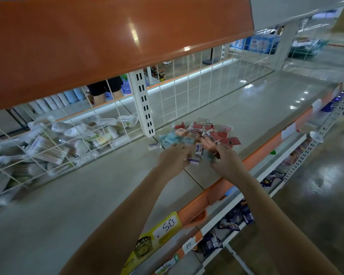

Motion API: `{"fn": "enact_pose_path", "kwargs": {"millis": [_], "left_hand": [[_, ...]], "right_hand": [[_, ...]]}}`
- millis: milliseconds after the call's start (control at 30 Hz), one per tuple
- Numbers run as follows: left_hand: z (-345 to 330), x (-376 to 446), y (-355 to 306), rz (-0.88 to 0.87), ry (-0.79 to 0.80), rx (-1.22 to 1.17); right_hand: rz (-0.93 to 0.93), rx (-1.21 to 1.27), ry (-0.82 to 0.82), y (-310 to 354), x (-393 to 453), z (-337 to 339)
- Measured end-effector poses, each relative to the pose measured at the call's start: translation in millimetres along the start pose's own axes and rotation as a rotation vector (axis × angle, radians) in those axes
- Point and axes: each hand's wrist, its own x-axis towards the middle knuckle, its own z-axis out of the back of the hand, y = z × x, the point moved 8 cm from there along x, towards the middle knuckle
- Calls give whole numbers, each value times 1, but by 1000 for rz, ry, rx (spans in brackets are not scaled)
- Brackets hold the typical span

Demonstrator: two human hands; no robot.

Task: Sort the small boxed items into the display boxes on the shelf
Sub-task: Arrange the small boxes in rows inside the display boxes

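I judge step as gathering: left hand curled over white small box; right hand fingers bent, contents unclear. Pile of boxed items loose on shelf. No display boxes visible; next needs locating them.

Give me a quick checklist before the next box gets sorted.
1. Pile of small boxes within reach on the shelf: ok.
2. Left hand touching a white box: ok; firm grip: cannot tell.
3. Right hand curled round a small item: ok; which item: cannot tell.
4. Display boxes to sort into: not ok, none visible.
5. Stray white box lies apart, left of the pile: not ok.
6. Wire basket of packets stands apart from the pile: ok.
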Motion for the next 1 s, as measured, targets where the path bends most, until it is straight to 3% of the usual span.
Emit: {"fn": "enact_pose_path", "kwargs": {"millis": [300,567,800,1000], "left_hand": [[41,-84,54,143,-180,-271],[101,-248,117,478,-376,-207],[142,-392,164,649,-445,-93],[170,-511,207,742,-480,-67]], "right_hand": [[190,484,135,82,-26,-15],[247,805,530,197,-73,-95],[388,741,711,320,-137,-160],[569,641,765,421,-208,-203]]}}
